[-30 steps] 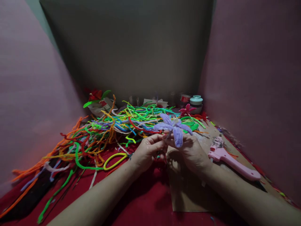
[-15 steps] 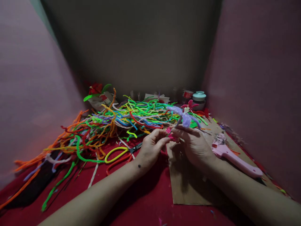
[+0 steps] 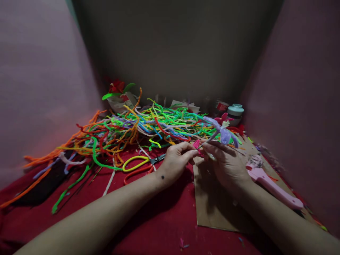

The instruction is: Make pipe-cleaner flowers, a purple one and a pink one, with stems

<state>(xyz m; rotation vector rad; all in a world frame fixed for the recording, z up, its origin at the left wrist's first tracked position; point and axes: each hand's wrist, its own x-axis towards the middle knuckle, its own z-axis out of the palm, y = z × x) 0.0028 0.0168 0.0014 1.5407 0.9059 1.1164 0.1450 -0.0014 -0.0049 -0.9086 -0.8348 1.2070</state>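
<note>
Between my two hands is a flower made of pipe cleaners (image 3: 225,136), with pale purple petals, a light yellow centre and a thin stem slanting down to the left. My right hand (image 3: 228,164) is closed around the stem just below the petals. At the stem's lower end, my left hand (image 3: 178,161) pinches with thumb and forefinger. A small bright pink piece (image 3: 196,144) shows between the fingertips; whether it is joined to the stem I cannot tell. Scissors (image 3: 138,163) with yellow and red handles lie beside my left wrist, blades partly hidden behind it.
A large heap of coloured pipe cleaners (image 3: 159,124) spreads behind my hands. Cardboard (image 3: 212,212) lies on the red cloth (image 3: 159,226) under my right hand. A pink-handled tool (image 3: 276,187) is at the right. Behind stand a jar with a teal lid (image 3: 235,110) and a red flower (image 3: 117,86).
The view has shifted, so most things sit further right. The purple flower has tilted further over to the right in my right hand. Both hands keep their hold.
</note>
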